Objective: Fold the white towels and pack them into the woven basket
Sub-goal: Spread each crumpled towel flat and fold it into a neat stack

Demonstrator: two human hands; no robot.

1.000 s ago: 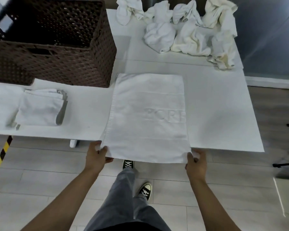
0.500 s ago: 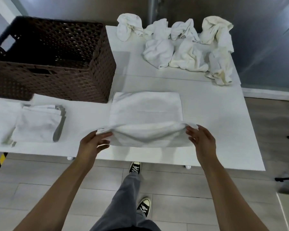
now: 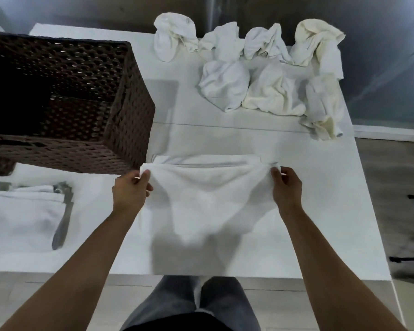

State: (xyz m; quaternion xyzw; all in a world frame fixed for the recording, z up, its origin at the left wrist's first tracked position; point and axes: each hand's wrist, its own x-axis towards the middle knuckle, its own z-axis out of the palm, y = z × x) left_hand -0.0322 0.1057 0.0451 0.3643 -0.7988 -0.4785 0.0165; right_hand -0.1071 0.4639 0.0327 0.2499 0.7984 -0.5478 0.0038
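White terry fills the middle of the desk (image 3: 320, 187): the towel (image 3: 210, 194) being folded lies in front of the person, its near edge lifted and carried over toward the far edge. Half a second ago that lifted edge hung only partway across the towel; a second ago the towel lay flat at full length with its near end hanging off the desk's front edge. Now the raised edge sits almost level with the far hem, a thin strip of the lower layer showing beyond it, and the loose cloth sags between the two corners.

Both hands are well apart, one at each raised corner. The left hand (image 3: 130, 192) pinches the left corner between thumb and curled fingers; the right hand (image 3: 286, 187) pinches the right corner the same way. Both have travelled forward from the desk's edge, and the forearms now reach out over the desk.

Just left of the towel stands the woven basket (image 3: 120, 115), dark brown, its interior too dark to read. A folded towel (image 3: 26, 216) rests on the desk at the left. Across the far side lies a heap of crumpled towels (image 3: 261, 75), some white, some cream
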